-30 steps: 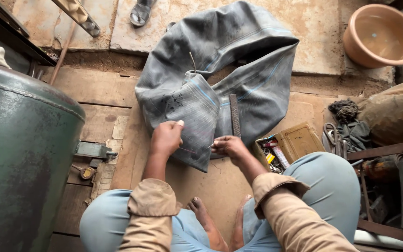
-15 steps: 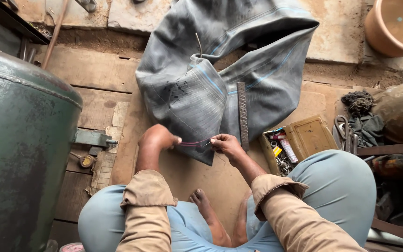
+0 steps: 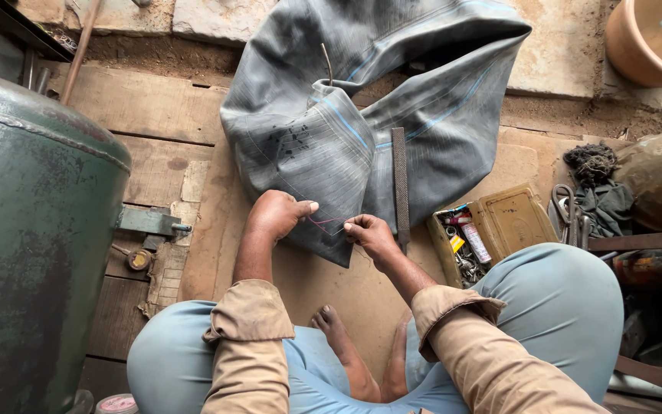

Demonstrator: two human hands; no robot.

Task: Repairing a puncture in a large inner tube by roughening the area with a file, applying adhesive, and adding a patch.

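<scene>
Both hands pinch a thin pink thread at the tube's lower edge, frame centre.

Left hand [image 3: 279, 215] and right hand [image 3: 369, 234] have closed in since 0.5 s ago; thread [image 3: 323, 223] taut between them. Tube [image 3: 362, 123] fills upper centre, file [image 3: 400, 184] on it. Tank [image 3: 32, 230] crowds left, tin [image 3: 492, 226] right; bare boards [image 3: 147, 115] upper left.

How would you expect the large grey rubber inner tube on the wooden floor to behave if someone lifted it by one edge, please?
The large grey rubber inner tube would probably flop and sag, since it lies deflated in folds. It likely drags heavily, being large. The left hand and right hand pinch its edge easily, suggesting pliable rubber.
</scene>
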